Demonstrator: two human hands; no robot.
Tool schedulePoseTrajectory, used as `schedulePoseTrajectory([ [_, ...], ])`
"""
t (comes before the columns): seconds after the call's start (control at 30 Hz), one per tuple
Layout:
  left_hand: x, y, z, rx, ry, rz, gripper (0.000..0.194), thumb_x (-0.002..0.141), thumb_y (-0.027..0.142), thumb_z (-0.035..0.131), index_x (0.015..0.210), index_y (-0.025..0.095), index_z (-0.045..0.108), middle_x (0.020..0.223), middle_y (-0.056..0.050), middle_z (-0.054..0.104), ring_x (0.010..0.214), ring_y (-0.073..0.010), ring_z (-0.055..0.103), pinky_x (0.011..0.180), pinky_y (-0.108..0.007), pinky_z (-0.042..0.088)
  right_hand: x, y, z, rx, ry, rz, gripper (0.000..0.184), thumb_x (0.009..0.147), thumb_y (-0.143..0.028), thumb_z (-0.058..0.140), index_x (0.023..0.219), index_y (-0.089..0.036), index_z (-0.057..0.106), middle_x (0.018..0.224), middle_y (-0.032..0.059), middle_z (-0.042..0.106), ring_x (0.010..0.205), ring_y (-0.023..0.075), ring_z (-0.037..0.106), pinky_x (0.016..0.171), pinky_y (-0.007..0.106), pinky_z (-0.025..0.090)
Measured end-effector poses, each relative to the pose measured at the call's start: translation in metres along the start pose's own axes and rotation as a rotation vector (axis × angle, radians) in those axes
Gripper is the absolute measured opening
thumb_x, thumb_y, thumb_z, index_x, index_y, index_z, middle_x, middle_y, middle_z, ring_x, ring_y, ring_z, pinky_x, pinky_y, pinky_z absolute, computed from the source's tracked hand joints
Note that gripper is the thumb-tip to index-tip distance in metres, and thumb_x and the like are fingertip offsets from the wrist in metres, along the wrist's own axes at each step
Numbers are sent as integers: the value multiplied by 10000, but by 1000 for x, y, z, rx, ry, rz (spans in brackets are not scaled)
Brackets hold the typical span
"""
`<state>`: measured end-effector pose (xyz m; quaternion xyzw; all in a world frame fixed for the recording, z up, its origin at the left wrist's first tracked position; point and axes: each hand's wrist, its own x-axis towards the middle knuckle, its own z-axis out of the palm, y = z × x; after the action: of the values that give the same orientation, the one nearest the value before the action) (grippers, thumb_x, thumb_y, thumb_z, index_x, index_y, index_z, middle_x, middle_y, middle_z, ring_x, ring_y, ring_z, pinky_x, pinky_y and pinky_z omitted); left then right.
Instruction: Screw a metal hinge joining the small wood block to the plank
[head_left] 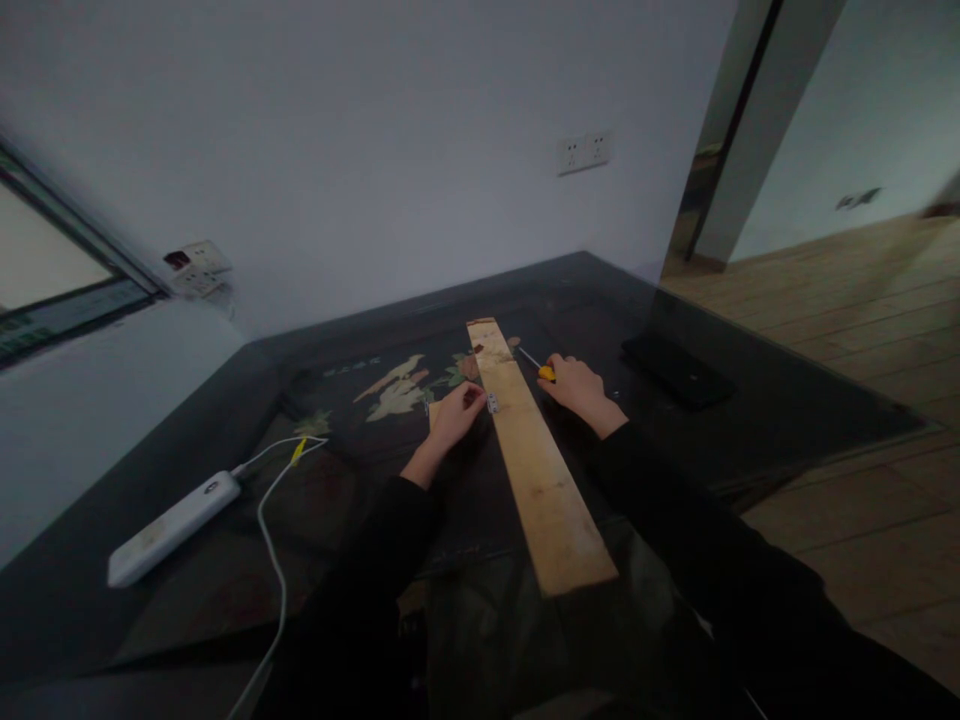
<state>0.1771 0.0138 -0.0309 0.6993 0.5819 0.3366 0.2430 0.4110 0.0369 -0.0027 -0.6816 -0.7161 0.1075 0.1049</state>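
Note:
A long pale wooden plank [536,470] lies lengthwise before me, its near end jutting past the table edge. On its left edge sits a small metal hinge [492,402] with holes. My left hand [456,412] is closed in a pinch at the hinge's left side; its fingertips partly hide what they grip. To the right of the plank, my right hand [576,388] is wrapped round the yellow handle of a screwdriver [547,373], whose shaft points away toward the plank's far part. Behind my left hand shows a bit of another wooden piece [433,412].
The dark table [360,540] has a painted bird-and-flower design. A black flat object [675,372] lies at the right. On the left are a white power strip [176,525] and its cable [270,540]. A wall [390,180] with sockets [583,153] stands behind.

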Motion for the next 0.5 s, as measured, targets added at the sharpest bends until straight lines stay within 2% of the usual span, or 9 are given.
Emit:
schedulePoseTrajectory([
  [0.5, 5, -7, 5, -43, -36, -41, 129, 923, 284, 600, 827, 218, 542, 828, -8, 666, 814, -184, 643, 782, -298, 492, -1, -1, -2, 26, 3, 1, 393, 975, -426, 524, 1271, -184, 611, 1276, 168, 627, 1181, 329, 611, 868, 405, 512],
])
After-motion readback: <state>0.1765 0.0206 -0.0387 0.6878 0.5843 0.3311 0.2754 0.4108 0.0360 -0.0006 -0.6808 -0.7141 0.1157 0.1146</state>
